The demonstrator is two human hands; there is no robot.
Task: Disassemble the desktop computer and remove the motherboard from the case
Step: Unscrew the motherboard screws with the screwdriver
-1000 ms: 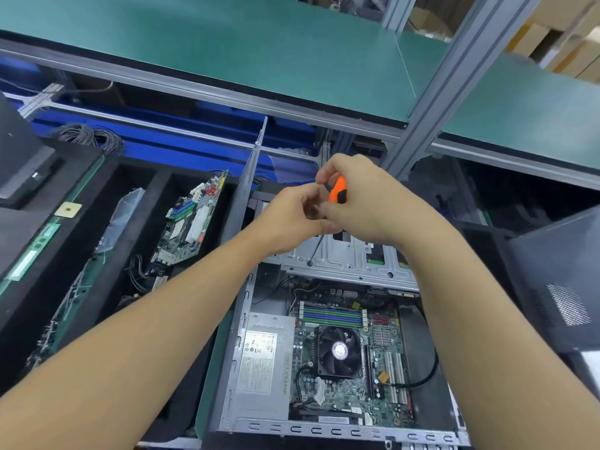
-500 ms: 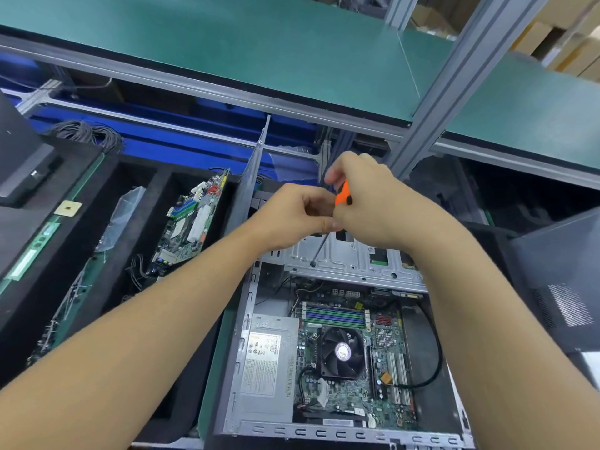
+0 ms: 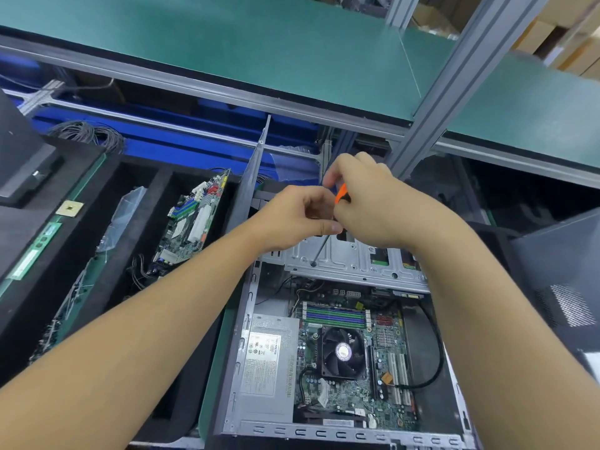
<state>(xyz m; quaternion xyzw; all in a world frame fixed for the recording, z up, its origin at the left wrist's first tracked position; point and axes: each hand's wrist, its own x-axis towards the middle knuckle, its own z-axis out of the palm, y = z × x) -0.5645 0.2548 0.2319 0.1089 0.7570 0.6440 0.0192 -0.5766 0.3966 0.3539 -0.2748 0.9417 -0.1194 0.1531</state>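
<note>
An open desktop case (image 3: 242, 368) lies in front of me. Inside are the green motherboard (image 3: 386, 362) with its black CPU fan (image 3: 343, 352) and a grey power supply (image 3: 268, 368). A silver drive cage (image 3: 357, 259) spans the far end. My right hand (image 3: 373, 203) grips the orange handle of a screwdriver (image 3: 341, 193). Its shaft slants down to a screw on the cage's left part. My left hand (image 3: 297, 216) pinches the shaft just below the handle.
A loose motherboard (image 3: 191, 222) leans in a black foam tray at the left, with cables beside it. A memory stick (image 3: 35, 251) and a CPU chip (image 3: 69, 208) lie further left. A dark case panel (image 3: 565, 287) stands at the right. A green shelf (image 3: 227, 43) overhangs.
Both hands stay on the screwdriver over the drive cage. My right fingers have shifted round the orange handle, and the view has drifted slightly.
</note>
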